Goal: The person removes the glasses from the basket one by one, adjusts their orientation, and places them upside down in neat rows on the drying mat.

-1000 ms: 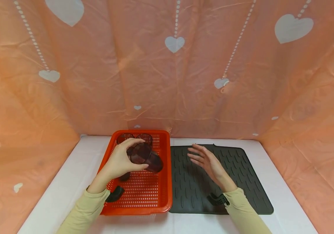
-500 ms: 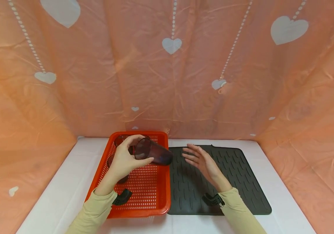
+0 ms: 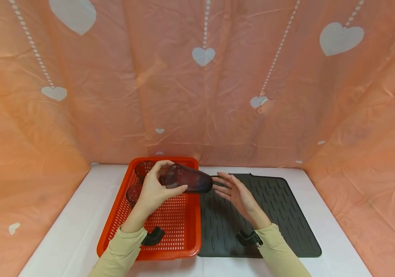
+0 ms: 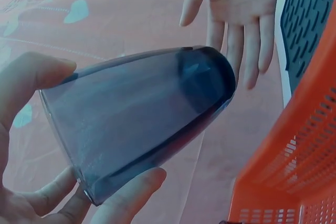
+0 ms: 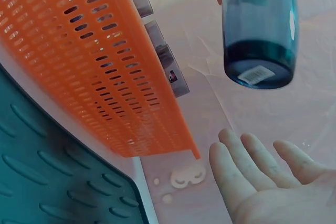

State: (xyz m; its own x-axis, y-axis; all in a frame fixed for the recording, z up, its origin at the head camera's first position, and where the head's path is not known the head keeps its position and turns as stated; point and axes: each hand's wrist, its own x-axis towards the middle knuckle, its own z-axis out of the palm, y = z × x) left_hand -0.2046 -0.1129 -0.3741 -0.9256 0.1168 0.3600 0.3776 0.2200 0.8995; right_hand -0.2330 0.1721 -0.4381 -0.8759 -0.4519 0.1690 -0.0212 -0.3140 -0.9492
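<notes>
My left hand (image 3: 159, 184) grips a dark translucent cup (image 3: 192, 179) by its rim end. The cup lies on its side in the air above the right edge of the orange perforated basket (image 3: 180, 234), its base pointing right. In the left wrist view my thumb and fingers (image 4: 31, 77) wrap the cup (image 4: 142, 114) near its mouth. My right hand (image 3: 233, 190) is open, palm toward the cup's base, a short gap away, over the black ribbed mat (image 3: 280, 219). The right wrist view has the cup's base (image 5: 258, 72) above my open right palm (image 5: 268, 182).
Two more dark cups (image 3: 144, 169) (image 3: 133, 193) lie in the basket's far left part. The basket and mat sit side by side on a white table (image 3: 73, 227). An orange cloth with white hearts (image 3: 204, 96) walls in the back and both sides.
My left hand has lifted the cup out of the basket and carried it right, toward my right hand. The right hand has shifted slightly left to meet it.
</notes>
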